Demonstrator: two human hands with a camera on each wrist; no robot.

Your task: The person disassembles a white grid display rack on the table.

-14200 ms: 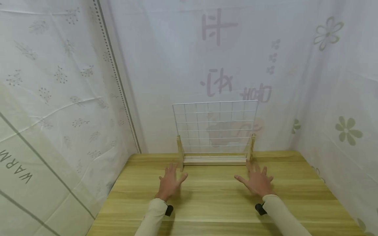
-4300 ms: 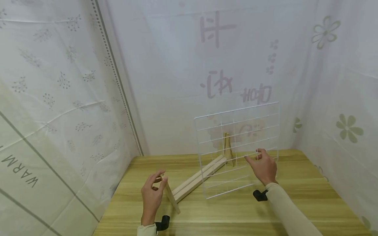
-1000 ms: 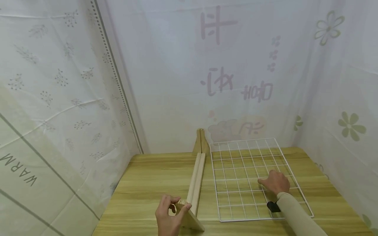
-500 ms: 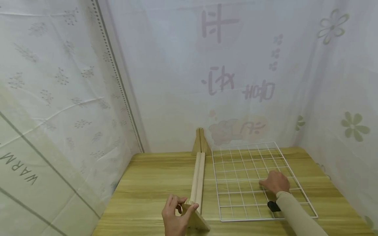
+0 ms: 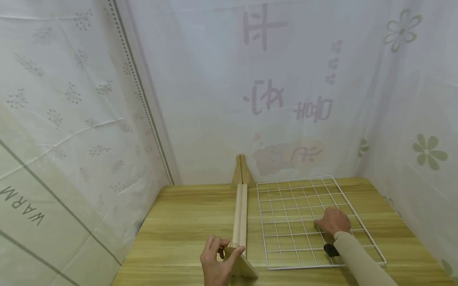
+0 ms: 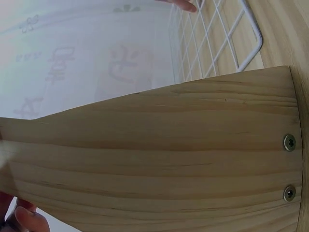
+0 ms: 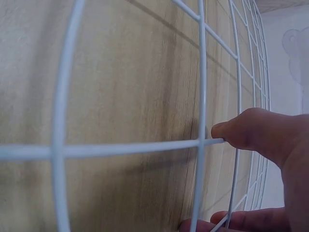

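Observation:
A pale wooden stand runs front to back on the table, with a grooved bar between two tapered end pieces. My left hand pinches the top of the near end piece between thumb and fingers. In the left wrist view that end piece fills much of the picture, with two screws near its foot. To the right, a white wire grid panel lies almost flat, low over the table. My right hand grips its wires; the right wrist view has the thumb against one wire and fingertips beneath.
The wooden tabletop extends left of the stand. The far end piece stands close to the patterned curtain at the back edge. More printed curtain hangs along both sides.
Over the last second the grid's far edge has sunk toward the table. The stand's near end and my left hand have shifted slightly right. Earlier, the grid stood upright in the stand.

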